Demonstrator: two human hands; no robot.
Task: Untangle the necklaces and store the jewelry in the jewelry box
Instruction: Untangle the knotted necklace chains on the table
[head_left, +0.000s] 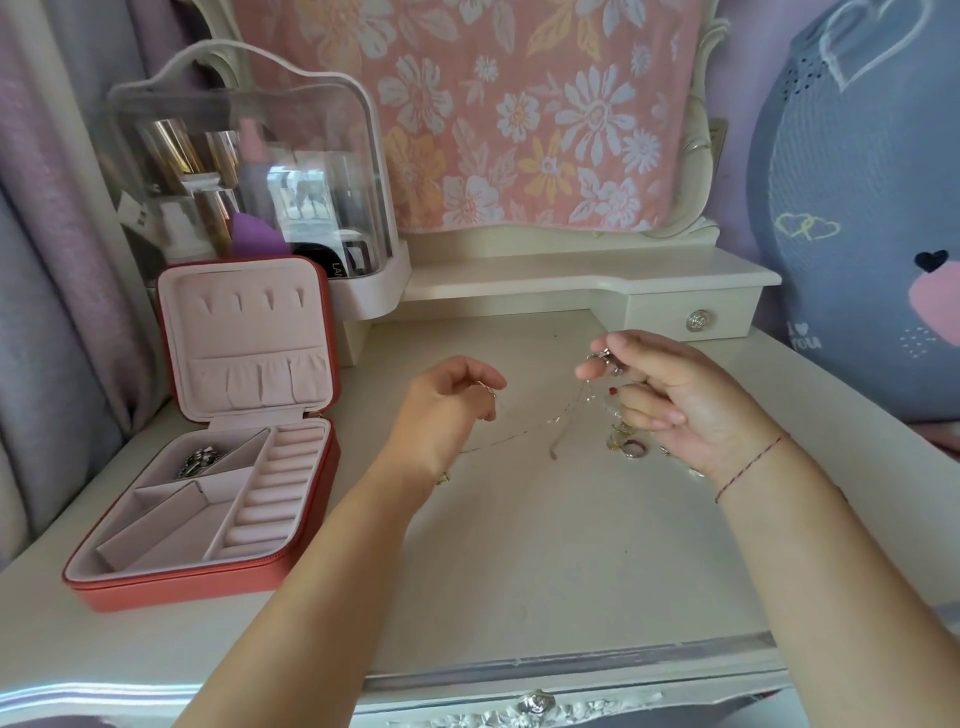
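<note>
A thin silver necklace chain (556, 418) hangs stretched between both hands above the cream dressing table (545, 561). My left hand (447, 410) pinches one end of it with curled fingers. My right hand (670, 395) pinches the chain's other part at its fingertips, a small charm showing there. Under my right hand lies a small pile of rings and jewelry (628, 441). The red jewelry box (208, 584) stands open at the left, with a silver piece (200, 461) in its rear left compartment.
A clear cosmetics case (249, 171) with bottles stands behind the jewelry box. A raised shelf with a small drawer (696, 317) runs along the back. A large blue plush cushion (862, 208) leans at the right. A floral cloth covers the mirror.
</note>
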